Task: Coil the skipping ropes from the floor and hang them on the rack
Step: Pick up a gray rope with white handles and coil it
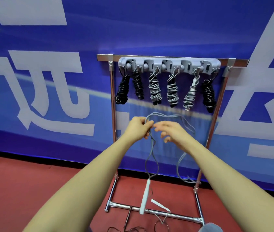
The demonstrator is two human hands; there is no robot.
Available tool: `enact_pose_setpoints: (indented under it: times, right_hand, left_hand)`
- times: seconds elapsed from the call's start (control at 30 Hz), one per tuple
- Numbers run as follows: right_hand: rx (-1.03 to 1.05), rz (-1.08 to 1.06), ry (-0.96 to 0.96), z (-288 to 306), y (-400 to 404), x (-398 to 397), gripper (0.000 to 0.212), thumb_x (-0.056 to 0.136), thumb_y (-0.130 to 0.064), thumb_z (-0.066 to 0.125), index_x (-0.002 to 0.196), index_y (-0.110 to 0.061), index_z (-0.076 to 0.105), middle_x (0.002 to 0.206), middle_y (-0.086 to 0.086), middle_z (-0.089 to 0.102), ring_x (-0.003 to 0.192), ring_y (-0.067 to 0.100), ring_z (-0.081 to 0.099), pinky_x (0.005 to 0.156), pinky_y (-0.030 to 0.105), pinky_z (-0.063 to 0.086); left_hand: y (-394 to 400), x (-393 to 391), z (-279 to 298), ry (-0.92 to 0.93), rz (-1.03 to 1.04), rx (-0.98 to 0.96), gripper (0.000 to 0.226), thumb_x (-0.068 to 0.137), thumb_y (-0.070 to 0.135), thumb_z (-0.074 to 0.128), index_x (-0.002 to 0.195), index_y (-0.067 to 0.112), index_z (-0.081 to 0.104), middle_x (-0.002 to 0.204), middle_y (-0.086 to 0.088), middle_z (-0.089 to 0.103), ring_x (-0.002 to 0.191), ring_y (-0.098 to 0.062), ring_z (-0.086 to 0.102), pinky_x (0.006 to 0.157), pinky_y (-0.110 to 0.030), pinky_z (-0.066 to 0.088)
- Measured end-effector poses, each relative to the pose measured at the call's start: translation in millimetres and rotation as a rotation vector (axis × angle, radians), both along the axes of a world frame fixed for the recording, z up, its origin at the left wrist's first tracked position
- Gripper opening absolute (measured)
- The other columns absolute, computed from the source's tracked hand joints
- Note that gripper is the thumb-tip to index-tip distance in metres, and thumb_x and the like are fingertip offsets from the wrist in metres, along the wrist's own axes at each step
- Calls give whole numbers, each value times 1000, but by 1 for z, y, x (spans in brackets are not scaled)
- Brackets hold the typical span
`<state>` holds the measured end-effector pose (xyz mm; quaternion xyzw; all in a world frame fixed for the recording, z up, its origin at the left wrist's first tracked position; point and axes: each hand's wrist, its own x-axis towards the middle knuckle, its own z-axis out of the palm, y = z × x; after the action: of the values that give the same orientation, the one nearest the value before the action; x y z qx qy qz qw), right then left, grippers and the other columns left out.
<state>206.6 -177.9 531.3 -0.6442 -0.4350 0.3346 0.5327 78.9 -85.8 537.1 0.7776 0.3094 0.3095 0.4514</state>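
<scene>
A chrome rack (pixel 113 101) stands against the blue banner, with a grey hook bar (pixel 169 64) across its top. Several coiled ropes hang there, black ones (pixel 122 90) and grey ones (pixel 154 87). My left hand (pixel 138 127) grips a grey skipping rope (pixel 153 148) in front of the rack, below the hanging coils. The rope loops above my hands and trails down the right side. Its white handle (pixel 145 196) dangles near the rack's base. My right hand (pixel 169 131) is blurred, fingers spread, beside the rope loop.
A second white handle (pixel 160 205) lies by the rack's lower bar (pixel 153 210). A dark brown rope (pixel 127 220) lies on the red floor in front of the base. The blue banner (pixel 49 81) covers the wall behind.
</scene>
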Motion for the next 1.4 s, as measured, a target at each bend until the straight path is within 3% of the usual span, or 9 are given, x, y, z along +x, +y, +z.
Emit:
enact_pose_setpoints:
  times: [0.1, 0.3, 0.43, 0.53, 0.67, 0.93, 1.07, 1.23, 1.4]
  right_hand:
    - [-169, 171, -147, -21, -8, -4, 9, 89, -12, 63, 97, -15, 67, 92, 1, 63, 66, 12, 50, 57, 24, 41]
    - [-78, 33, -384, -21, 0, -17, 21, 97, -20, 53, 91, -7, 68, 79, 2, 65, 56, 5, 52, 53, 16, 43]
    - [138, -154, -184, -14, 8, -15, 25, 97, -13, 51, 80, -1, 65, 66, 6, 62, 43, 0, 55, 53, 18, 49]
    - [246, -233, 34, -4, 15, -6, 29, 98, -19, 52, 77, -4, 65, 67, 9, 63, 48, 8, 60, 54, 18, 52]
    - [283, -187, 101, 12, 19, 0, 30, 98, -21, 51, 76, -6, 64, 69, 11, 63, 49, 10, 61, 54, 19, 51]
    - [326, -102, 269, 21, 9, 2, 31, 99, -29, 48, 85, -6, 65, 75, 6, 65, 61, 11, 58, 54, 19, 46]
    - [8, 17, -214, -12, -6, 4, 10, 90, -23, 63, 92, -13, 67, 82, -2, 63, 62, 8, 49, 54, 19, 41]
    - [-41, -76, -374, -27, 4, -10, 22, 92, -12, 55, 83, 5, 67, 65, 6, 63, 51, 9, 57, 59, 26, 51]
    - [132, -160, -183, -10, 13, -15, 28, 97, -12, 50, 78, -1, 66, 61, 8, 62, 48, 9, 58, 58, 24, 51]
  left_hand:
    - [1, 9, 16, 19, -2, 71, 26, 92, 18, 56, 68, 7, 57, 52, -4, 57, 45, -17, 60, 56, -30, 56]
    - [-10, 11, 36, -109, 1, 16, 26, 95, 22, 53, 75, 6, 58, 58, -3, 56, 50, -14, 59, 63, -32, 57]
    - [-9, 3, 26, -175, 13, -197, 22, 99, 24, 45, 107, 7, 56, 93, -7, 57, 76, -17, 56, 72, -31, 50]
    - [-7, -6, 3, 127, -51, -42, 35, 92, 15, 52, 127, 8, 51, 115, -4, 55, 99, -17, 54, 84, -26, 42]
    - [-9, -8, -18, 211, -181, 90, 35, 88, 31, 64, 119, 17, 58, 110, 2, 60, 91, -12, 56, 82, -24, 43]
    - [-3, 4, -2, -18, -59, 78, 15, 87, 7, 62, 72, 11, 61, 64, -5, 63, 53, -12, 59, 59, -24, 52]
    - [-1, 7, 9, -101, 61, 39, 14, 86, 4, 62, 73, -1, 62, 62, -13, 62, 45, -11, 59, 57, -28, 54]
    - [-7, 8, 34, -138, 87, 108, 19, 86, 10, 64, 73, -4, 62, 56, -7, 61, 49, -13, 61, 57, -25, 53]
    - [-11, -2, 31, -17, 23, 69, 29, 95, 31, 50, 112, 8, 58, 96, -3, 63, 88, -17, 62, 80, -34, 48]
